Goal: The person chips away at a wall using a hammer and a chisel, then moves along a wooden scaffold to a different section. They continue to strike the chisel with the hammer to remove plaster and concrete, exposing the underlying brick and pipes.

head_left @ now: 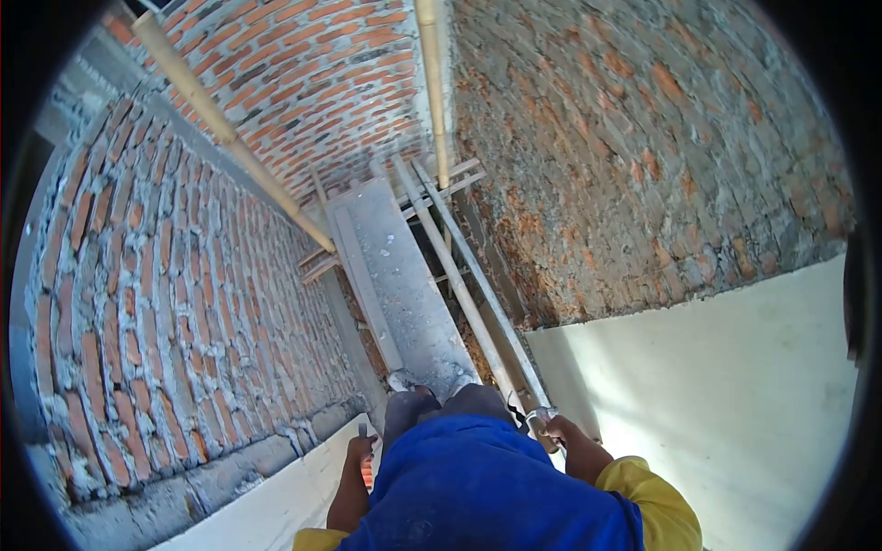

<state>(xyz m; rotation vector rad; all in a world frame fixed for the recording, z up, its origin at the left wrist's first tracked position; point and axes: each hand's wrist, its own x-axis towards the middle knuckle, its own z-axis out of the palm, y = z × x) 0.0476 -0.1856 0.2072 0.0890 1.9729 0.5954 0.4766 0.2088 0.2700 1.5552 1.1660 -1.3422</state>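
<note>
My right hand is beside my right hip, its fingers closed around a small grey can-like object. The near ends of a long pale pole and a grey metal bar lie just beyond it. On the other side, my left hand hangs low by a white wall edge with fingers curled. A short grey piece sticks up at its fingers; I cannot tell what it is. My feet stand on a dusty grey plank spattered with mortar.
Brick walls rise at the left and far end. A rough mortared brick wall stands at right above a smooth cream wall. Bamboo poles flank the plank, with gaps along its sides.
</note>
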